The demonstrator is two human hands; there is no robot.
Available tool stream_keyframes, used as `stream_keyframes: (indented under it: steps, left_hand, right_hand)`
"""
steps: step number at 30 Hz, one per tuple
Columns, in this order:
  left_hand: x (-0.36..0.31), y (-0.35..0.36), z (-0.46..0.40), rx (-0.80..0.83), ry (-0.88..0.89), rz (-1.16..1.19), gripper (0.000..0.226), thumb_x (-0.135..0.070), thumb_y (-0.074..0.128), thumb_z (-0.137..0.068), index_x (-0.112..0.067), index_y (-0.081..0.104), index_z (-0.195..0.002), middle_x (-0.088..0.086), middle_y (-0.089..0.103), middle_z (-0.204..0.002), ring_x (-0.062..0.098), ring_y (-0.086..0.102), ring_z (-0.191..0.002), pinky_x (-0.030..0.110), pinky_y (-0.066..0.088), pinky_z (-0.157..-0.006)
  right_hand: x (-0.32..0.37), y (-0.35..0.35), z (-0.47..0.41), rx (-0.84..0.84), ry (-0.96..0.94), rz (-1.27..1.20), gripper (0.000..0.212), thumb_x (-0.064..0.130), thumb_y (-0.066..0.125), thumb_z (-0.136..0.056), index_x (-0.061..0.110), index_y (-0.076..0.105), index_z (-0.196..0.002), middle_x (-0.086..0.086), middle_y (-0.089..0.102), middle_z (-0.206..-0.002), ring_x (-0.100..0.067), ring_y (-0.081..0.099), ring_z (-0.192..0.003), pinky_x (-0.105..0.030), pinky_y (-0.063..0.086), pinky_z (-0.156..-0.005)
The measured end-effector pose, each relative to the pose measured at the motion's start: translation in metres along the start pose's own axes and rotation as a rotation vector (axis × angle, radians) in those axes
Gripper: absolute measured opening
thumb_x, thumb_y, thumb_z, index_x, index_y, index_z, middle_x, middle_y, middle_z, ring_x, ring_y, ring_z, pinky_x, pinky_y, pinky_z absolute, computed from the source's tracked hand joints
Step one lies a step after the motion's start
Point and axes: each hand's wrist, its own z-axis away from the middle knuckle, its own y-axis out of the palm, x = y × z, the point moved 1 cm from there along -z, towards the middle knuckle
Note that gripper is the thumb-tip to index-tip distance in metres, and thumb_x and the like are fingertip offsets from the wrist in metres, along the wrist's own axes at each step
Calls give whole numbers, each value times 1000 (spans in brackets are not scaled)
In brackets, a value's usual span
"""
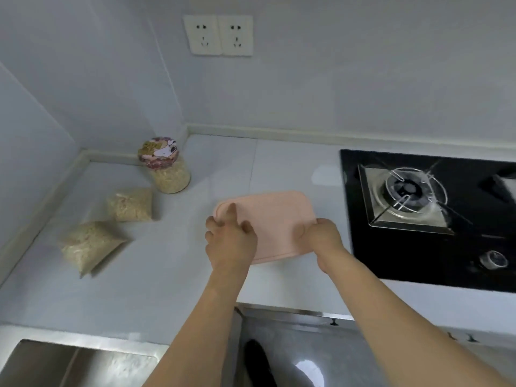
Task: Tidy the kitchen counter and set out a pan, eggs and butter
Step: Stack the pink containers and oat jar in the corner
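Far left bottom I see a steel sink (55, 361), corner only. On the white counter (167, 275) above it, two clear bags of pale grain: the near bag (89, 247) lies tilted close to the left wall, the far bag (130, 204) just behind it, the two apart by a small gap. Behind those, in the corner, a jar (171, 177) of the same grain stands upright with a cartoon-print lid (158, 152). On the wall above, a double socket (218, 34). Mid-frame, a pink cutting board (275, 219) lies on the counter or just above it, can't tell which, between the bags and the hob. My left hand (230, 241) grips the board's left short edge, fingers curled around the edge, index finger stretched up along the top surface. My right hand (324, 238) holds the board's right edge, thumb on top, remaining fingers hidden below so I can't tell how they sit. Both forearms reach in from the bottom. Right of the board, a black glass gas hob (418, 261) is set in the counter, with one burner (405, 191) on a steel tray and a knob (492, 259) nearer me. The board's right edge sits near the hob's left edge, not touching. No pan, eggs or butter visible in this frame.
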Motion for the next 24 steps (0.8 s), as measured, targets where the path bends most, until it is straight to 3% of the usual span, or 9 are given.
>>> stream_keyframes:
  steps: [7,16,21,24]
  left_hand:
    - [-109,39,75,11,232,-109,53,-39,38,-98,-34,26,-149,15,22,-149,36,40,-124,44,41,-98]
    - [-236,139,227,107,507,-118,51,-42,40,-97,-34,31,-147,15,28,-144,36,43,-119,44,42,-97]
    - [-295,193,304,199,669,-102,53,-44,40,-97,-33,30,-147,18,27,-145,38,44,-120,49,44,-98]
    - [-328,218,341,226,747,-116,53,-43,39,-97,-33,29,-148,18,28,-143,37,44,-119,47,44,-98]
  right_hand:
    - [-42,-141,17,-131,28,-190,22,3,44,-85,8,62,-97,-7,60,-89,-19,48,-68,-24,35,-55]
    - [-134,-347,64,-387,125,-214,16,-1,40,-88,9,50,-80,-5,52,-78,-18,45,-64,-28,34,-55]
    - [-183,-445,100,-542,157,-363,21,1,37,-89,6,54,-101,-9,53,-82,-21,45,-65,-28,35,-56]
    - [-207,-492,116,-615,132,-466,23,1,34,-88,8,52,-100,-6,51,-79,-19,45,-67,-28,34,-54]
